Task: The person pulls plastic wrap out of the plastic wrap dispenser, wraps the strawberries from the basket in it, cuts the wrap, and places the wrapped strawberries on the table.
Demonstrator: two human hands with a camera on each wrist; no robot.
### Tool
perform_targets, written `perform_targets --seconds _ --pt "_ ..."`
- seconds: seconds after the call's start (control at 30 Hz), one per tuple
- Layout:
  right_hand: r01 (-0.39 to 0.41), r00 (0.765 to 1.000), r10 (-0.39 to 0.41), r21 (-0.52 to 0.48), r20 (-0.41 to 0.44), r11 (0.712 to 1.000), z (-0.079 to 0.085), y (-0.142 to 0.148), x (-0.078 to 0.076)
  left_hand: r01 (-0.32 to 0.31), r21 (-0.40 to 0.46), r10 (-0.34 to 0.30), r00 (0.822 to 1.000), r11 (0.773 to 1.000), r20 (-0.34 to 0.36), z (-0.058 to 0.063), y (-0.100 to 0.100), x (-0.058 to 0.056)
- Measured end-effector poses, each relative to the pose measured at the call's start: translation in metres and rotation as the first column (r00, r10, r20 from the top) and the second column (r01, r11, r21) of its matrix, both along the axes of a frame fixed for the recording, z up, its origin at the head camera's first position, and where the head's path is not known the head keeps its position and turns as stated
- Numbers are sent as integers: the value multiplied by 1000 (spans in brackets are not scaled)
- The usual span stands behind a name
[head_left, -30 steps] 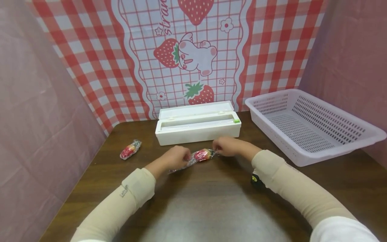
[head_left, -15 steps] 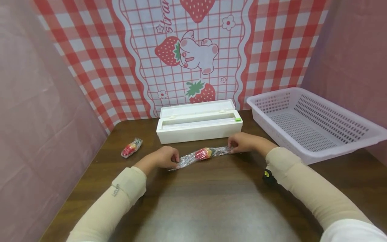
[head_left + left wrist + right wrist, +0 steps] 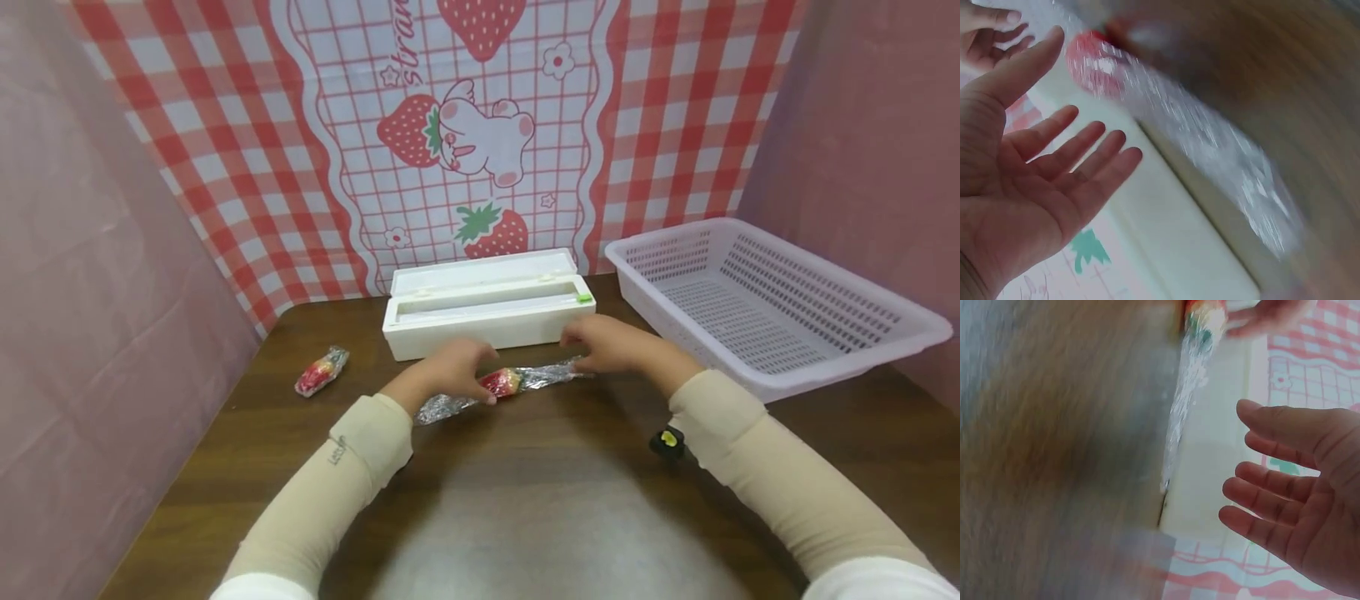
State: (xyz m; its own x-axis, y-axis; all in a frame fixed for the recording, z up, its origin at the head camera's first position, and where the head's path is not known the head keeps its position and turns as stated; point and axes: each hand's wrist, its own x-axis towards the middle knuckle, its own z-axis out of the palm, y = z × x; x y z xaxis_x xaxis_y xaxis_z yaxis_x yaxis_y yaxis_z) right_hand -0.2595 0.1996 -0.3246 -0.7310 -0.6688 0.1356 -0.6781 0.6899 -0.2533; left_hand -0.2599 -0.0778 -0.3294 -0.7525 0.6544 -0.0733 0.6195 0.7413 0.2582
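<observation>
A red and yellow fruit with a green end lies on the table, wrapped in clear cling film whose loose ends stretch out on both sides. My left hand hovers over the film's left part, thumb and fingers spread beside the fruit; the left wrist view shows its palm holding nothing. Near the right end of the film is my right hand. Its fingers are loosely bent and apart from the film in the right wrist view. Behind both hands stands a white cling film box, lid raised.
Another fruit wrapped in film lies at the left of the brown table. A white slotted plastic basket stands at the right. A strawberry-print checked cloth hangs behind, with pink cloth on both sides.
Both hands pulled the film's ends outward, then let go of them. The left hand has since moved right, toward the fruit. The right hand stays near the right end, with its fingers now off the film.
</observation>
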Motion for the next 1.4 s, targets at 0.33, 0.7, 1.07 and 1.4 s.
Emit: perform_targets --seconds 0.33,0.7,1.07,1.4 --pt "6 1000 -6 9 -23 1000 -3 -15 16 23 -64 -22 1000 998 17 -11 26 -7" --pt "0 999 1 12 -46 1000 0 -19 19 35 -76 -35 999 996 1 -8 32 -15" --pt "18 941 13 89 -338 996 2 -34 25 -3 20 5 996 1000 -85 14 31 -4" --pt "122 771 -146 -81 -620 989 4 -39 25 -116 231 177 948 966 -264 30 37 24"
